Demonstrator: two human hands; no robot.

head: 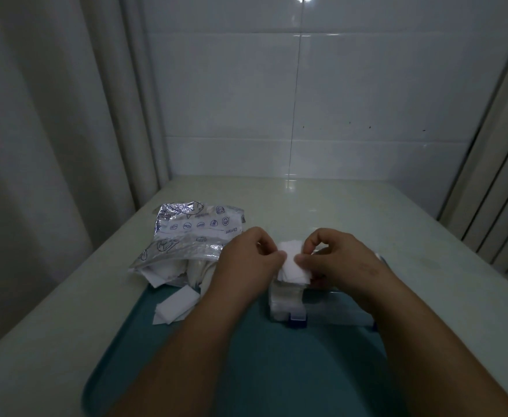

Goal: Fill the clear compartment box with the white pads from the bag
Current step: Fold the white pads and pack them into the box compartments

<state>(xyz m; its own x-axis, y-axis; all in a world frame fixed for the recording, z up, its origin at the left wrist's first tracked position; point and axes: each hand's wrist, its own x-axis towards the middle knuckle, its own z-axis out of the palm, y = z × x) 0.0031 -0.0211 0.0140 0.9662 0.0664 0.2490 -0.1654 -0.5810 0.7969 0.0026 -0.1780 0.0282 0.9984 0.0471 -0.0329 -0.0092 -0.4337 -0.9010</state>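
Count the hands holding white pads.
2. The left hand pinches the left edge of the white pads, and the right hand pinches their right edge. Both are above the left end of the clear box. No other hand shows.

Bag (198, 227): blue word "Content" (upside down); other print unreadable.

Both hands, left hand (248, 260) and right hand (344, 260), are pinching a white pad (292, 264) over the clear box (322, 308); bag (186, 239) is lying at 10 o'clock, loose pads (176, 307) beside it on teal tray (261, 356).
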